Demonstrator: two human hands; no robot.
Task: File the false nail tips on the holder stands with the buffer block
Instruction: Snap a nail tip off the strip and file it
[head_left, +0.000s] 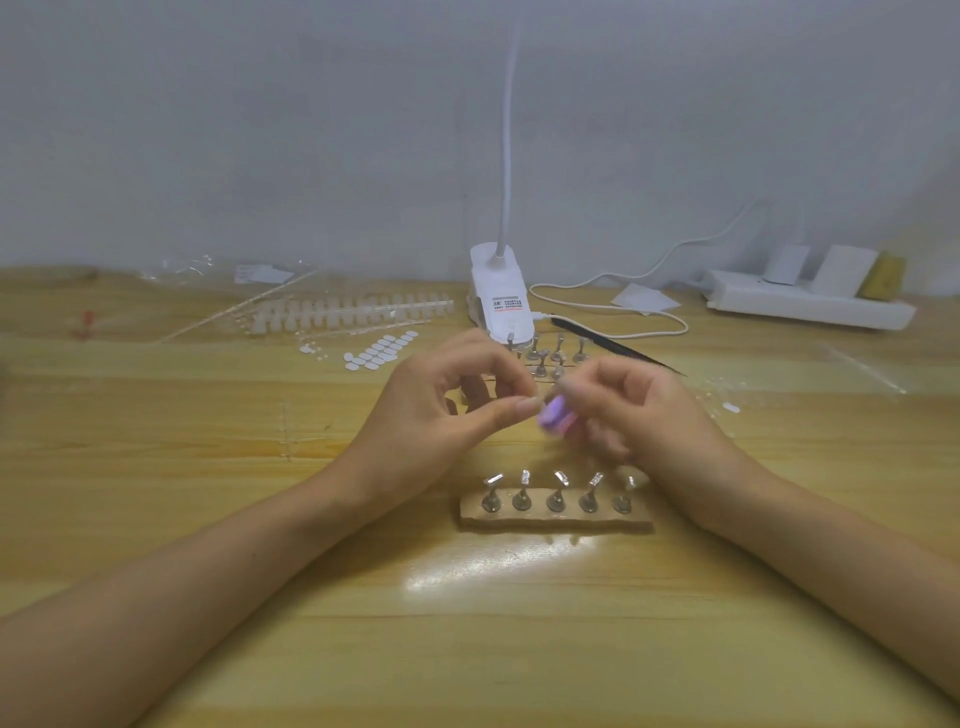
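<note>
Wood table (519, 649). Near: five tips (561, 478) on stands (556, 501) in base (556, 522), untouched; filed or not, cannot tell. Above: left hand (447, 415) pinches what seems one tip, blurred; right hand (639, 415) grips buffer (553, 415) against it. Far: more stands (558, 354) by lamp (501, 296), likely pending.

Unreadable print on white lamp base (500, 299)

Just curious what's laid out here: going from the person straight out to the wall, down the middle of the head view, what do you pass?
First the wooden base with five stands, then the purple buffer block, the loose holder stands, the white clip lamp.
</note>
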